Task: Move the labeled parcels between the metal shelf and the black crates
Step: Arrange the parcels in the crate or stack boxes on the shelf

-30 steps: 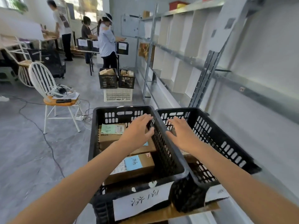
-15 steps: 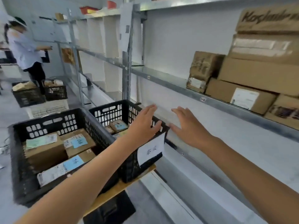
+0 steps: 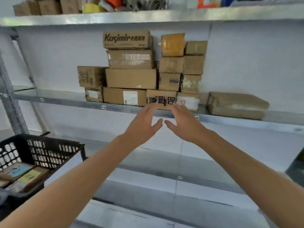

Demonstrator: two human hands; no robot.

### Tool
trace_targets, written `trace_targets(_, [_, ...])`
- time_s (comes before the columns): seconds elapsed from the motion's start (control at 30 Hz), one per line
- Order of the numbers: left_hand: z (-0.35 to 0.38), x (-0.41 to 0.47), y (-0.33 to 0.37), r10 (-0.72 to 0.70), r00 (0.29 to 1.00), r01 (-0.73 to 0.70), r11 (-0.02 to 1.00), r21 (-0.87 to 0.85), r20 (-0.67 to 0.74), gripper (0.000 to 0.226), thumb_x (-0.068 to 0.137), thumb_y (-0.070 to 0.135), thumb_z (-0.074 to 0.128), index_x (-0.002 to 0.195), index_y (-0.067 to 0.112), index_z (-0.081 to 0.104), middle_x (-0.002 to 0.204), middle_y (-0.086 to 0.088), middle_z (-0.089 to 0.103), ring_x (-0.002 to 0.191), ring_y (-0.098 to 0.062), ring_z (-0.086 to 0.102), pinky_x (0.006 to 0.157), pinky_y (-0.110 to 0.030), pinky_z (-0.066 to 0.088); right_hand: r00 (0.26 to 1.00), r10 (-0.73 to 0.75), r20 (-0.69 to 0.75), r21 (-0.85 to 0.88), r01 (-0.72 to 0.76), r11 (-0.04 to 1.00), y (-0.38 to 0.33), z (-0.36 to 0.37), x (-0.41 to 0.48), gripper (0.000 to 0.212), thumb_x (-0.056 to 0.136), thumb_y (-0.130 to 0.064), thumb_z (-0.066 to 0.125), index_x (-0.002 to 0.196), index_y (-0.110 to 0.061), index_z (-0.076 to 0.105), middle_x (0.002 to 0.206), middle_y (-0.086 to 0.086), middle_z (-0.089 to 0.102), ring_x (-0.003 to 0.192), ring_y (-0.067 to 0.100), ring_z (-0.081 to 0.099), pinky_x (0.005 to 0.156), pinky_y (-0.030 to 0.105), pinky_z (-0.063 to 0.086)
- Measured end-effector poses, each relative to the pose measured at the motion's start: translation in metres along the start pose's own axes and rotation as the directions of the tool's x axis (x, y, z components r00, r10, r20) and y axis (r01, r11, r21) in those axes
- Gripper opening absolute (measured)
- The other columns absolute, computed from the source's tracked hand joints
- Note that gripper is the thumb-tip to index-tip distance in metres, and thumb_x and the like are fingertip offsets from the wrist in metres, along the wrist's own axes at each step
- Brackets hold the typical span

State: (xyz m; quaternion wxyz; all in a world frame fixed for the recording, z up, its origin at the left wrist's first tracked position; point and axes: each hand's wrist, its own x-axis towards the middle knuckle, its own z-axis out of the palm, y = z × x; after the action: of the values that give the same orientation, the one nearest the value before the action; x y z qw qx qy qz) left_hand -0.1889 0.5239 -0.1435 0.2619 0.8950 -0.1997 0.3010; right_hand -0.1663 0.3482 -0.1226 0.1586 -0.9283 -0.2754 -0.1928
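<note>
Galvanised metal shelf [image 3: 105,107] holds stacked brown cardboard parcels [image 3: 130,78] against a white wall. Left hand [image 3: 143,127] and right hand [image 3: 184,124] reach spread-fingered and empty for the black-printed bottom box [image 3: 161,99]. Other boxes rest on it, so slide it out slowly, probably bracing them. Black plastic crate [image 3: 49,142] waits near left.

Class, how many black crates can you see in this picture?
1: the black crate sits at the lower left, in front of the metal shelf, with labelled parcels inside. The frame cuts off its left side, so others may lie out of view.
</note>
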Motion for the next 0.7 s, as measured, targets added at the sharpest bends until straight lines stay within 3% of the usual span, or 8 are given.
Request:
trace_targets(0.07, [0.022,0.012,0.02,0.046,0.997,-0.042,0.996,-0.073,0.06,0.049,0.098,0.025,0.055,0.145,0.02,0.041,0.149,0.001,0.042,0.136,-0.01,0.036,0.108,-0.016,0.024,0.998,0.06,-0.027,-0.022,-0.06,0.998,0.025,-0.016,-0.017,0.052,0.101,-0.031,0.053,0.146,-0.01,0.039,0.146,0.009,0.045,0.138,0.025,0.035,0.118,0.034,0.021])
trace_targets(0.23, [0.067,0.05,0.062,0.078,0.984,-0.054,0.988,-0.146,0.16,0.05,0.1,0.028,0.053,0.146,0.012,0.039,0.151,-0.002,0.04,0.138,-0.016,0.035,0.105,-0.019,0.027,0.968,0.235,-0.091,-0.064,-0.241,0.968,0.083,-0.057,-0.046,0.053,0.101,-0.028,0.054,0.148,-0.01,0.038,0.146,0.011,0.045,0.136,0.028,0.037,0.11,0.037,0.032])
trace_targets(0.4, [0.093,0.084,0.09,0.174,0.956,-0.145,0.98,-0.138,0.234,0.055,0.1,0.028,0.051,0.15,0.01,0.034,0.156,-0.004,0.034,0.143,-0.018,0.029,0.114,-0.029,0.025,0.926,0.35,-0.142,-0.134,-0.368,0.92,0.136,-0.088,-0.064,0.044,0.099,-0.026,0.055,0.137,-0.006,0.047,0.138,0.012,0.051,0.131,0.029,0.039,0.108,0.037,0.033])
trace_targets(0.57, [0.117,0.114,0.098,0.115,0.963,-0.084,0.988,-0.131,0.246,0.042,0.1,0.026,0.051,0.135,0.004,0.046,0.14,-0.011,0.047,0.128,-0.025,0.042,0.101,-0.034,0.036,0.883,0.446,-0.148,-0.113,-0.463,0.879,0.178,-0.105,-0.059,0.055,0.099,-0.034,0.054,0.145,-0.008,0.042,0.149,0.011,0.043,0.141,0.029,0.031,0.114,0.041,0.03])
trace_targets(0.7, [0.136,0.141,0.094,0.032,0.957,0.007,0.991,-0.134,0.289,0.057,0.101,0.029,0.048,0.15,0.006,0.031,0.155,-0.008,0.034,0.141,-0.022,0.031,0.108,-0.03,0.03,0.832,0.534,-0.15,-0.119,-0.551,0.826,0.216,-0.112,-0.045,0.062,0.103,-0.038,0.049,0.152,-0.005,0.03,0.152,0.018,0.036,0.141,0.035,0.033,0.115,0.041,0.025])
